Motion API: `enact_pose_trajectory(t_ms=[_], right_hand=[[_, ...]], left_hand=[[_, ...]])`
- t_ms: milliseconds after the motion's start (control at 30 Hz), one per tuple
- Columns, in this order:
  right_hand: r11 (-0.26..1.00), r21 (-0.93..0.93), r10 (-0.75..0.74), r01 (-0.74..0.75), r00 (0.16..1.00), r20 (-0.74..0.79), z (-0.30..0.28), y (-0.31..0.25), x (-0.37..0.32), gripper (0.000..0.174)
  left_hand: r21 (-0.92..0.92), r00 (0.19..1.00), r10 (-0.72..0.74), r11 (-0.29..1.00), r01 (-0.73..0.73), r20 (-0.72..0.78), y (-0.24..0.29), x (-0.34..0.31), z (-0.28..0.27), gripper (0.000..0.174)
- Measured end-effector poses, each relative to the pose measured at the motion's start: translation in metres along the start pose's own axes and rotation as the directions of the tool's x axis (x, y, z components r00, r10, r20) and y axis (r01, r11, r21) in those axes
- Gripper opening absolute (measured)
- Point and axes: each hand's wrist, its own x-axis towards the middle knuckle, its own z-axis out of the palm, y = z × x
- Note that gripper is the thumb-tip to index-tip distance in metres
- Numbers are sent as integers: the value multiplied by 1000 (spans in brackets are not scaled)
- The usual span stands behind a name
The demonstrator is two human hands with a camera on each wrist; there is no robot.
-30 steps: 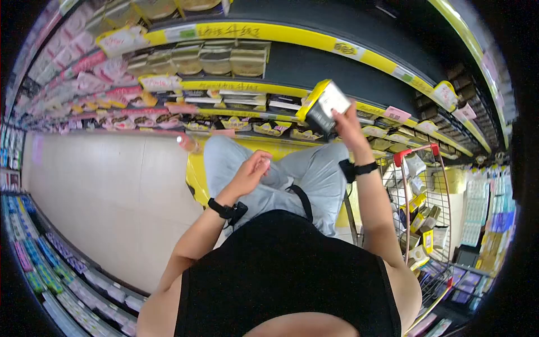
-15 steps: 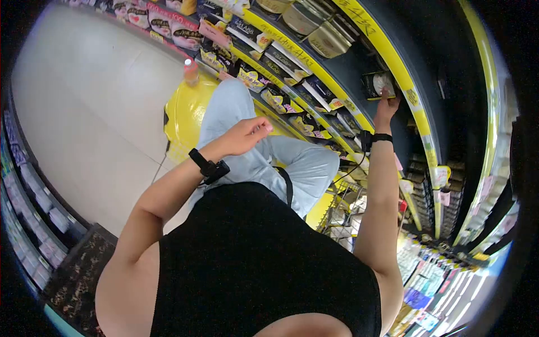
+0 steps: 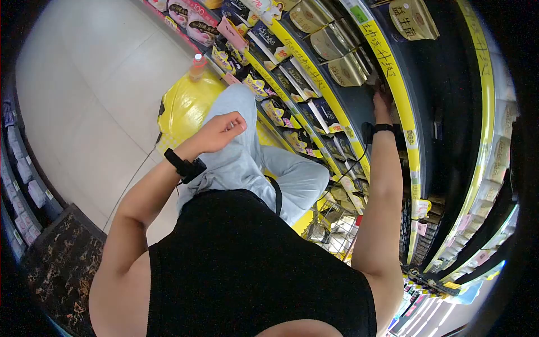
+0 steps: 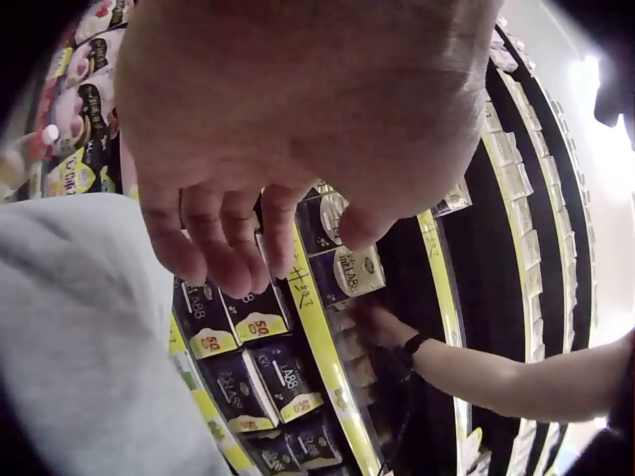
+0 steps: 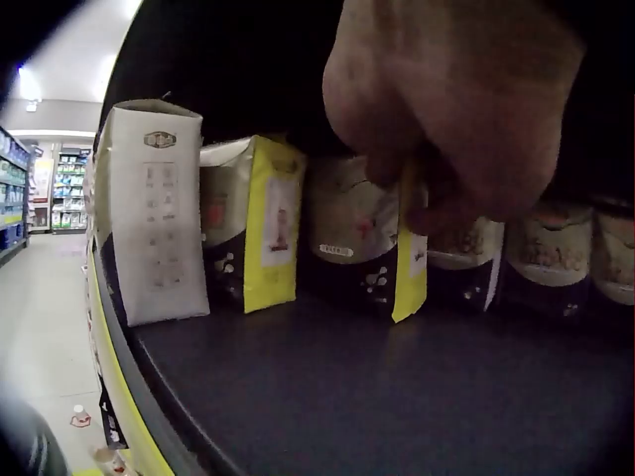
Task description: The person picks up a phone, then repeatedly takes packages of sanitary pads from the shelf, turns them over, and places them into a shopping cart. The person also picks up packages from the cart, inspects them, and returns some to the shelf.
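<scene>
My right hand (image 3: 382, 102) reaches into a dark shelf at the right of the head view, beside a row of gold-and-dark packs (image 3: 347, 70). In the right wrist view, the right hand (image 5: 456, 109) pinches the top of a yellow-sided pack (image 5: 410, 260) with a gold-and-dark front. This pack stands in the row, and the hand hides its upper part. My left hand (image 3: 222, 132) hovers near the left knee with loosely curled fingers and nothing in it. Close up in the left wrist view, the left hand (image 4: 298, 109) overlaps the shelves behind.
A white-sided pack (image 5: 157, 213) stands at the row's near end, beside another yellow-sided pack (image 5: 270, 228). Yellow price strips (image 3: 387, 62) edge the shelves. A drink bottle (image 3: 197, 64) stands by the yellow seat (image 3: 185, 106). A wire cart (image 3: 337, 230) is at lower right.
The right hand has carried a yellow-and-black pack from over the lap into the shelf, then farther in along the row. The head view has turned rightward. The left hand stays idle.
</scene>
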Motion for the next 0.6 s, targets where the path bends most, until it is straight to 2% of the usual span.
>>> enact_pose_trajectory(t_ms=[67, 100, 167, 200, 300, 367, 433, 500, 567, 600], right_hand=[[1000, 21, -15, 15, 1000, 26, 6, 1, 8, 58], [1000, 11, -4, 4, 998, 58, -4, -31, 0, 57], [1000, 18, 0, -2, 996, 89, -1, -43, 4, 56], [999, 32, -6, 3, 996, 88, 14, -24, 17, 55], [979, -36, -195, 200, 975, 102, 19, -4, 39, 55], [982, 37, -190, 186, 966, 177, 17, 1, 40, 56], [968, 244, -27, -57, 944, 328, 11, -16, 37, 56], [998, -12, -51, 56, 970, 238, 10, -34, 27, 52], [949, -283, -98, 139, 983, 152, 8, -44, 12, 51], [983, -155, -69, 95, 984, 164, 10, -45, 9, 52]], left_hand=[[8, 1000, 8, 1000, -8, 17, -2, -2, 0, 19], [15, 1000, 14, 1000, -15, 26, -3, -2, -1, 19], [2, 999, 8, 1000, -9, 36, 3, -4, 3, 17], [-3, 999, 7, 1000, -7, 43, 6, -5, 6, 17], [-33, 997, 57, 998, -56, 53, 15, -8, 18, 17], [-4, 992, 35, 999, -34, 123, 16, -9, 26, 17], [31, 987, 44, 998, -50, 158, 18, -14, 32, 18], [69, 983, 97, 992, -109, 158, 21, -16, 37, 20], [96, 979, 81, 990, -101, 189, 23, -17, 41, 20], [111, 976, 76, 989, -100, 204, 24, -17, 43, 20]])
